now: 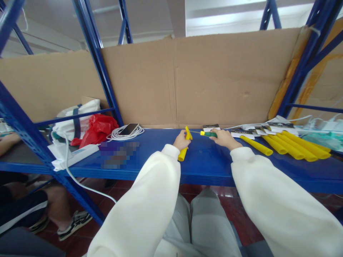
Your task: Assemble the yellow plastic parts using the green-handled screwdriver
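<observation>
My left hand [182, 140] is closed around a yellow tubular piece [183, 154] with a flared, T-like upper end, held upright-tilted above the blue shelf [158, 142]. In my right hand [223, 138] is a screwdriver [209, 134] with a green and yellow handle. Its thin metal shaft points left and reaches the upper end of the yellow piece. Whether the tip sits in a screw there is too small to tell. Behind my right hand lies a small black-and-white packet [211, 127].
Several yellow tubes [294, 146] lie at the right beside black-and-white packets [281, 125]. Left are a phone [129, 129] on a coiled white cable [118, 135], a power strip [77, 156] and a red bag [98, 128]. Cardboard [214, 78] stands behind. Another person's legs [57, 207] show lower left.
</observation>
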The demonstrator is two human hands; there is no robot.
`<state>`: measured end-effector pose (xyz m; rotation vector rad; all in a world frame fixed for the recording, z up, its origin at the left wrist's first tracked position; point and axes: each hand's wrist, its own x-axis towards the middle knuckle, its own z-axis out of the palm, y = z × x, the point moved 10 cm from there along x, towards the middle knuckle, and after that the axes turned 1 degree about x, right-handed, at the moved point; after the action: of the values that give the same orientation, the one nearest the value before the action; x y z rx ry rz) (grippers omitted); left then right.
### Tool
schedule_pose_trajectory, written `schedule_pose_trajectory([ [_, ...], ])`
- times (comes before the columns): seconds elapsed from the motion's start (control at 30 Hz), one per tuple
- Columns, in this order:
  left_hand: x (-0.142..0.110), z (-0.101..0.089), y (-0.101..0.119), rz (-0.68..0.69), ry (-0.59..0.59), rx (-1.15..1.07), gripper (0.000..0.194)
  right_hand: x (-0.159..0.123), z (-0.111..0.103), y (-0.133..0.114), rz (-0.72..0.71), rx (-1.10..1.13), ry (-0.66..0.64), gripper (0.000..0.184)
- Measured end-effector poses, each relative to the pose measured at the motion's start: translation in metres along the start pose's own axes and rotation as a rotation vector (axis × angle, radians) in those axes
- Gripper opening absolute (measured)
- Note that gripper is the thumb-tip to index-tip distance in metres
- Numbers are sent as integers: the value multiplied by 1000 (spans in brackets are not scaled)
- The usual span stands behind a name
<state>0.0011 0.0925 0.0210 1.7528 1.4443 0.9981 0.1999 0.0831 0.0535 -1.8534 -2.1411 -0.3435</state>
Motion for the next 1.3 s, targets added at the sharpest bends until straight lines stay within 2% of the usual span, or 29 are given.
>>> schedule_pose_trajectory([
  [0.3,-4,-2,4,16,9,73,57,-3,-15,-4,-7,49,91,23],
  [0.53,-2,-1,8,117,28,178,55,-3,-12,5,76,83,102,36],
  [0.83,-5,1,16,181,40,264,57,-3,-16,-3,3,39,170,29],
  [1.07,-9,5,22,182,-21,297,54,-6,-12,2,103,14,69,34],
  [1.3,-8,4,21,184,-14,307,56,-6,-12,1,99,18,66,35],
])
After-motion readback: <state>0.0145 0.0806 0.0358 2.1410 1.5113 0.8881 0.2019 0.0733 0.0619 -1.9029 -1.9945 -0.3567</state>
